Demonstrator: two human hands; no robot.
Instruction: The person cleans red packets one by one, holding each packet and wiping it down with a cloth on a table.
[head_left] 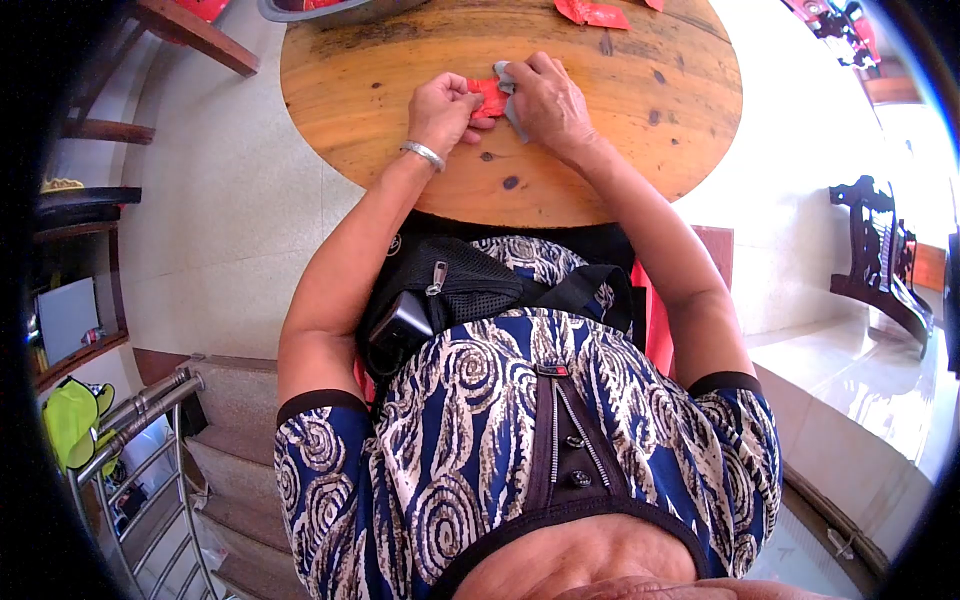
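On the round wooden table (390,110), a small red packet (489,98) lies between my two hands. My left hand (443,112), with a silver bracelet at the wrist, pinches the packet's left side between its fingers. My right hand (546,105) is closed on a grey cloth (514,115), which it presses against the packet's right edge. The cloth hangs out below my right fingers and partly covers that edge.
More red packets (604,15) lie at the table's far edge. A grey basin (330,12) with red items stands at the far left of the table. A metal railing (150,400) and steps (235,440) are at the lower left; dark carved furniture (875,260) is at the right.
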